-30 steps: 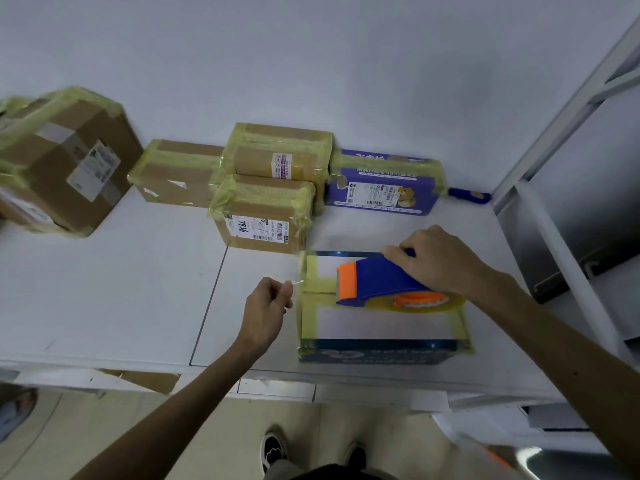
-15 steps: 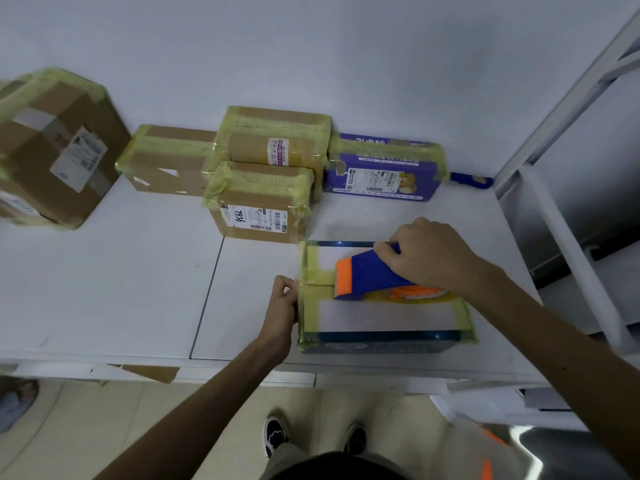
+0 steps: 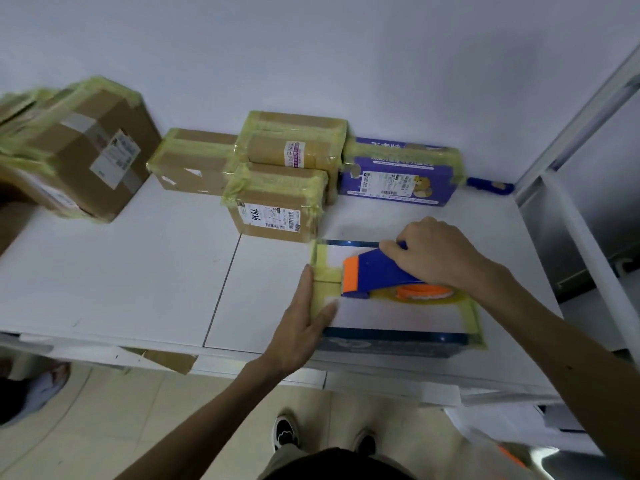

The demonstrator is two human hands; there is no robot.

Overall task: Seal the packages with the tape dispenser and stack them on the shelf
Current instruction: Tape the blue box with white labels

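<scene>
A flat blue-and-white package [image 3: 398, 317] lies on the white table [image 3: 121, 271] near its front edge, with yellowish tape along its borders. My right hand [image 3: 433, 252] grips the blue-and-orange tape dispenser [image 3: 377, 275], which rests on top of the package with its orange end pointing left. My left hand [image 3: 304, 320] lies flat with straight fingers against the package's left edge, pressing the tape strip there.
Several taped cardboard boxes [image 3: 277, 202] and a purple taped box [image 3: 398, 174] line the wall behind. A larger cardboard box [image 3: 86, 150] sits at the far left. A white shelf frame [image 3: 588, 216] rises at the right. My shoes [image 3: 287, 434] show below the table edge.
My left hand went from pinching the tape end beside the package to lying flat against its left edge. The dispenser has stayed on top of the package under my right hand.
</scene>
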